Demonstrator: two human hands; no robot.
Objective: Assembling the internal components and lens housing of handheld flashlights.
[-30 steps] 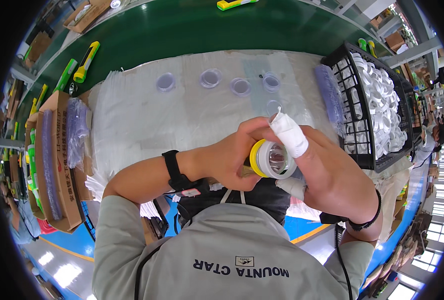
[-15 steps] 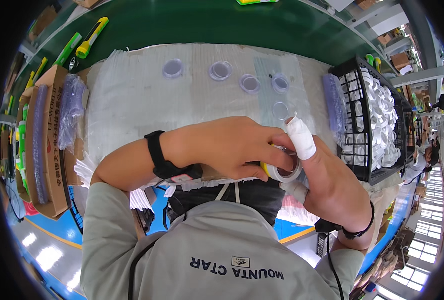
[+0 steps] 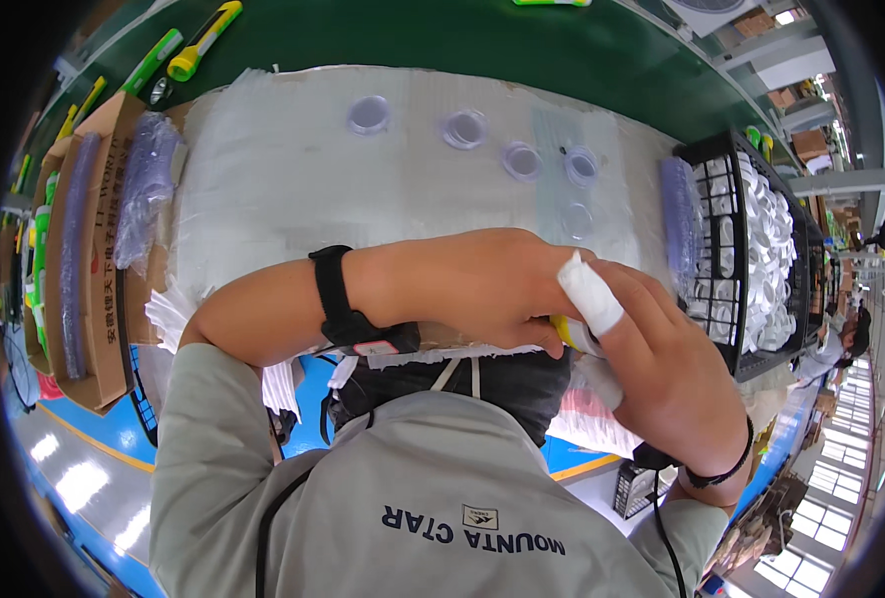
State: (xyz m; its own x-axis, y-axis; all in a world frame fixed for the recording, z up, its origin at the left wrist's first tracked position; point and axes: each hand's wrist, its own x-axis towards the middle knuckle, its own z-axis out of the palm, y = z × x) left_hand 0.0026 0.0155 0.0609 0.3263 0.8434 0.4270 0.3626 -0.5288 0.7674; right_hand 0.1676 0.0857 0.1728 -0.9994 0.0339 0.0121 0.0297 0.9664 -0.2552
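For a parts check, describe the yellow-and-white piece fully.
Little of the yellow-and-white piece shows: a yellow band with white to its right, plastic-looking. By the near edge of the work surface, the left hand covers its left side and the right hand grips its right with wrapped digits. Its tilt and full shape are hidden.

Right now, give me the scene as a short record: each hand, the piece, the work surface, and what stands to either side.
Left hand: curled over the yellow-and-white round piece
Right hand: on the piece's right side, white wraps on two digits
Piece visibility: mostly hidden by the hands
Work surface: pale covering; four clear round pieces beyond the hands, plus a fainter one
Right side: black crate of white rings
Left side: open cardboard box
Far left: yellow flashlight on the green table
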